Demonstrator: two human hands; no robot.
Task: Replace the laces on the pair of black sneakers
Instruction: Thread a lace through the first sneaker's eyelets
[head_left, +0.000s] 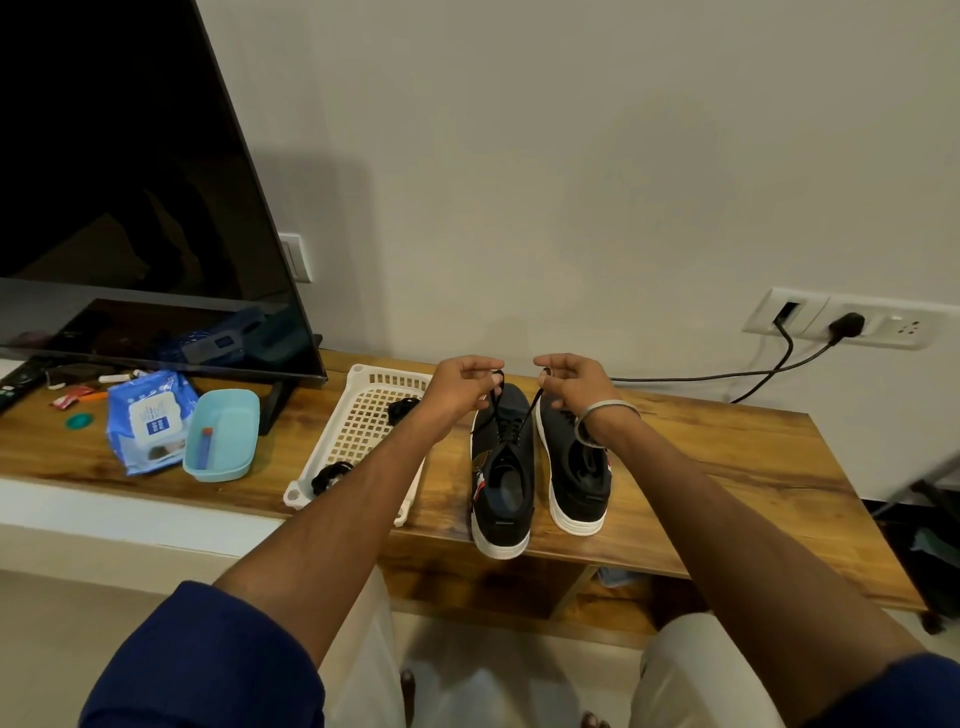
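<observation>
Head view: left hand (460, 387) and right hand (571, 382) each pinch a lace end (535, 402) above the left sneaker (501, 467); lacing step, likely evening ends, then tying.

1. Soft, fairly dim indoor light.
2. The television (130, 182) throws a faint shadow on the wall (571, 156).
3. Its screen mirrors clutter below.
4. Wide-angle bending at edges; slight softness overall.

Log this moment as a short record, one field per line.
surface: wooden table
left hand: pinches one end of the black lace
right hand: pinches the other end
laced shoe: left sneaker
other shoe: right sneaker, beside it
basket: white, left of the shoes, dark bundles inside
</observation>
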